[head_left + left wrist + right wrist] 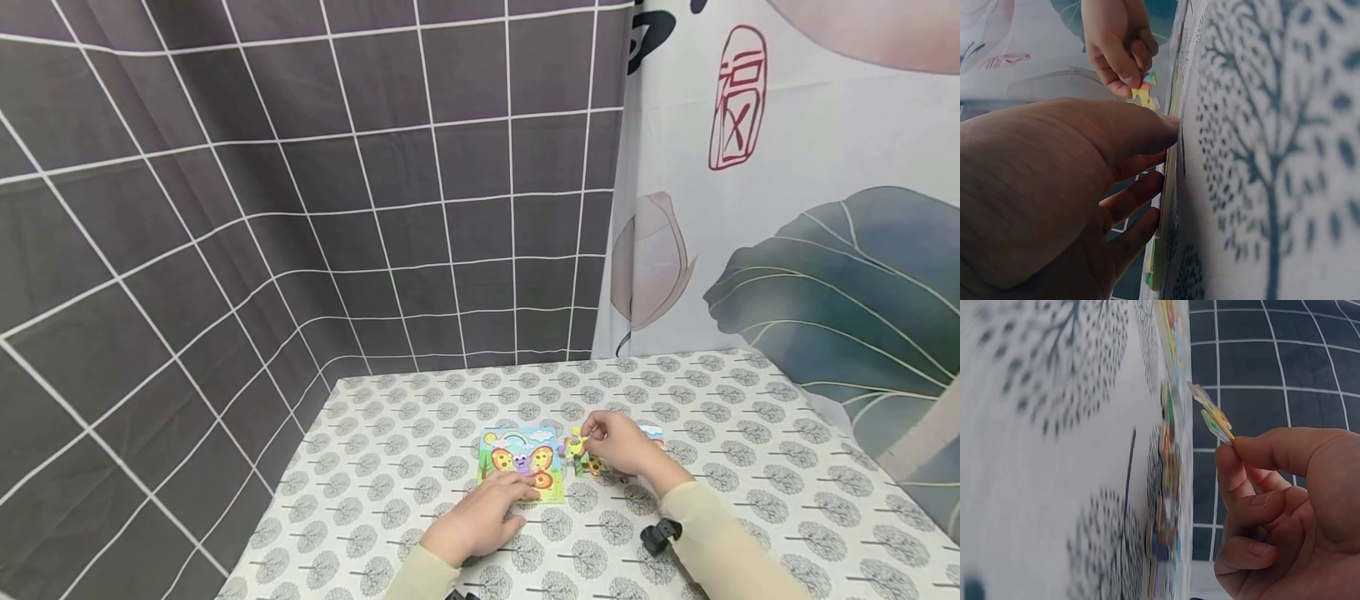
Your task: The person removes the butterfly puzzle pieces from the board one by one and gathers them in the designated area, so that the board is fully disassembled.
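puzzle board: butterfly picture borne on it, any piece seams not resolved | left hand: relaxed, laid over board from seven o'clock | right hand: puzzle piece pinched, held towards board's two o'clock | loose pieces: spread on tablecloth, board's three o'clock

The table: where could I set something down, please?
Bare: the table left of the puzzle, and behind it, up to the dark curtain. Crowded: in front, by the left hand, and right, by loose pieces and the right hand.
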### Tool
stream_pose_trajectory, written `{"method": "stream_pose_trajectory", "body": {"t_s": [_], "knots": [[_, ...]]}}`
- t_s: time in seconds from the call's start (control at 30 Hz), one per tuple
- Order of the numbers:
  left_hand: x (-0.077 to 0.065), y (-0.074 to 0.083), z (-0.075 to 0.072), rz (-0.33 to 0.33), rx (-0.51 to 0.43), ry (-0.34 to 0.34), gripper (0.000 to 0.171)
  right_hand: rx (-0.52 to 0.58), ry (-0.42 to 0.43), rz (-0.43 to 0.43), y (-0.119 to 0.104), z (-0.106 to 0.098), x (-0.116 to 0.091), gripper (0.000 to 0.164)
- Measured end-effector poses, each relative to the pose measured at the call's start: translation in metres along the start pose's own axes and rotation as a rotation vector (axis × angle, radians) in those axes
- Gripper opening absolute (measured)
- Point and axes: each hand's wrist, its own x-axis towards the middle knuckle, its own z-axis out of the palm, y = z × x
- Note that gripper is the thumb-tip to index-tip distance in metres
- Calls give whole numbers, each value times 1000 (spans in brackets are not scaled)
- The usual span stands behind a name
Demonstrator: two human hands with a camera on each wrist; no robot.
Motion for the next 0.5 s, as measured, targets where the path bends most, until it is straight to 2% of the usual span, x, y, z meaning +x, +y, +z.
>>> {"method": "stream_pose_trajectory", "body": {"t_s": [0.27,0.5], "knots": [[-1,2,-1,-8,-9,-6,41,-37,34,13,8,-17,-10,12],[-2,2,-1,-10,-18,-4,42,-17,29,14,21,-30,-19,11]]}}
